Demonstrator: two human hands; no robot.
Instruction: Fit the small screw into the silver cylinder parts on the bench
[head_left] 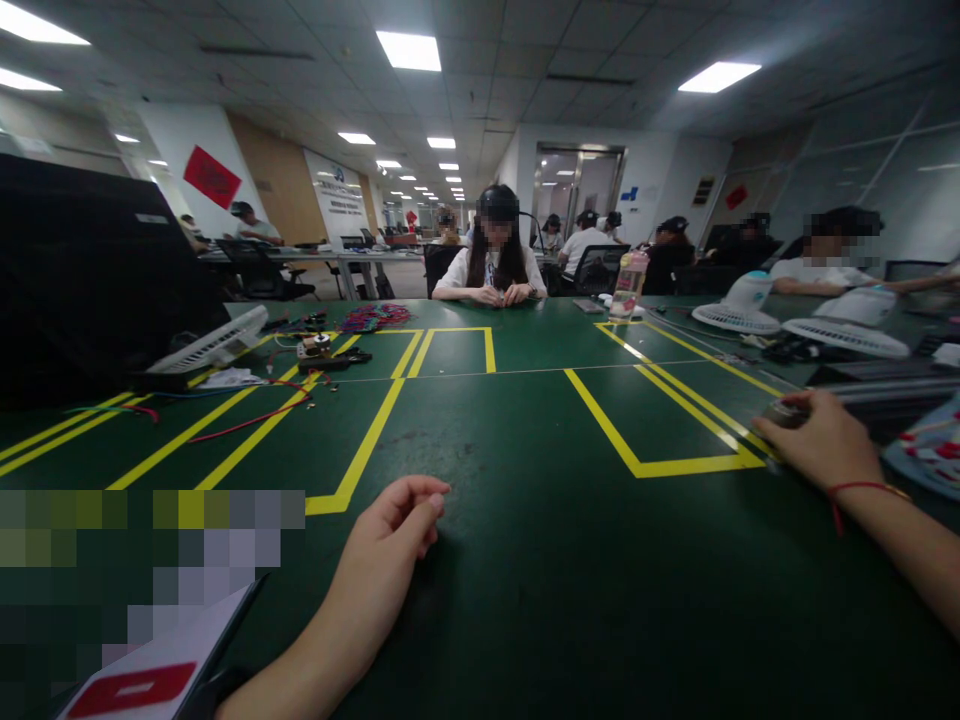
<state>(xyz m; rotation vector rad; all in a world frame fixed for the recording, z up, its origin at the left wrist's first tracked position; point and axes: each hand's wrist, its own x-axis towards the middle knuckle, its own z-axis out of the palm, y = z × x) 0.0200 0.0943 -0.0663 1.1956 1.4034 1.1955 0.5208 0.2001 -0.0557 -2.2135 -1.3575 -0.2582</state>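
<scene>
My left hand (394, 530) hovers near or rests on the front middle of the green table (525, 540). Its fingers are curled, with the thumb pressed against them; whatever may be between them is too small to make out. At the right, my right hand (825, 440) grips a small dark grey object (786, 412) beside the corner of the yellow tape (697, 466). The fingers partly cover that object, so its kind is unclear. A red cord bracelet (862, 487) circles the right wrist.
Left on the table lie red wires (255, 428), a small motor-like part (315, 346) and a bundle of coloured wires (375, 318). White fans (847, 320) and a bottle (628, 285) stand at the right. Opposite sits a person (495, 255).
</scene>
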